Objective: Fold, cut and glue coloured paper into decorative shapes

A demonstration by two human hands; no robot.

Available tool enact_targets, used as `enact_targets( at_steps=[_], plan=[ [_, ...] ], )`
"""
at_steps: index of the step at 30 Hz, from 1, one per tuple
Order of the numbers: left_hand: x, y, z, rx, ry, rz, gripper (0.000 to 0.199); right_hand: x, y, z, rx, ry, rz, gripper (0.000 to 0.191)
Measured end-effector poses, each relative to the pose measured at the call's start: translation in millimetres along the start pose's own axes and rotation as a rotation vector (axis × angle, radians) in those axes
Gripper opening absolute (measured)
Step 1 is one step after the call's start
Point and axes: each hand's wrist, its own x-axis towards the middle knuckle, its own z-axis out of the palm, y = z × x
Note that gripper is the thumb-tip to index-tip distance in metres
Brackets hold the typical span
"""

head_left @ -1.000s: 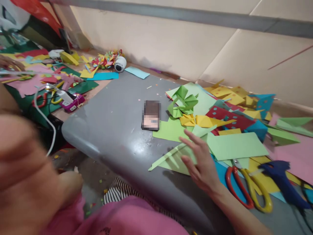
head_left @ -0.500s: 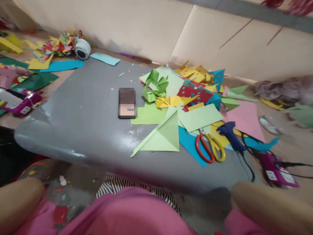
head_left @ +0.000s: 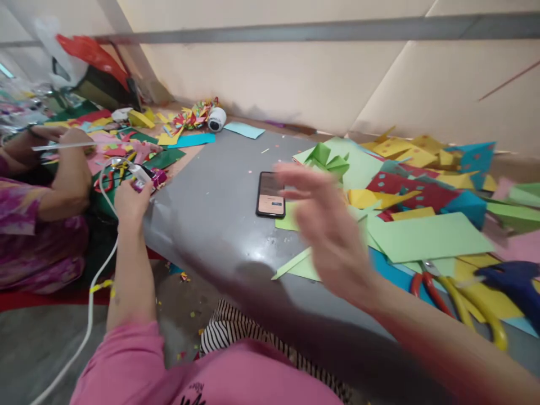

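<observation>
My left hand [head_left: 131, 203] reaches out to a purple power box [head_left: 158, 178] and a white plug [head_left: 140, 173] with a white cord [head_left: 96, 270]. Its fingertips are hidden, so I cannot tell whether it grips either one. My right hand [head_left: 324, 225], smeared by motion, hovers over the table with its fingers apart and nothing visible in them. Beyond its fingertips lies a phone [head_left: 270, 197] with a lit screen. A folded green paper flower [head_left: 324, 157] and a pale green paper sheet [head_left: 428, 236] are close by.
At right are scissors [head_left: 439, 298] with red and yellow handles and a blue glue gun [head_left: 512, 281]. Folded coloured papers [head_left: 392, 183] pile on the grey table [head_left: 211, 208]. A white camera-like device [head_left: 216, 119] stands at the back. Another person's arm [head_left: 63, 180] works at left.
The view has swung left. Both my hands have come into view, the left at the purple box, the right above the table. The other person has appeared at left.
</observation>
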Motion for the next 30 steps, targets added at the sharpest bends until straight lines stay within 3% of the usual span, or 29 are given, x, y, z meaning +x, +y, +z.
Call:
enact_targets(
  at_steps=[2,5,8,13,19,25,28,30],
  plan=[
    [11,-2,14.5,-0.035,-0.047,-0.054,0.040,24,4,38,0.041,-0.123,-0.046,0.038],
    [25,-5,26.3,-0.098,-0.080,-0.078,0.043,75,14,115,-0.043,-0.368,-0.092,0.045],
    [35,-10,31.5,-0.137,-0.066,-0.073,0.043,129,17,183,-0.137,-0.464,-0.073,0.048],
    [38,-16,36.9,-0.153,-0.064,-0.014,0.042,180,11,250,-0.174,-0.529,-0.104,0.052],
    [37,-21,41.2,-0.084,-0.052,0.047,0.041,188,24,278,-0.207,-0.543,-0.121,0.040],
    [36,-15,43.1,-0.043,0.012,0.089,0.035,203,15,273,-0.373,-0.534,-0.169,0.034],
    [32,-5,33.4,-0.077,-0.106,0.197,0.033,209,1,264,-0.406,-0.576,-0.174,0.035],
    [38,-3,28.5,-0.041,-0.090,0.200,0.036,217,2,263,-0.428,-0.593,-0.203,0.034]
  ],
)
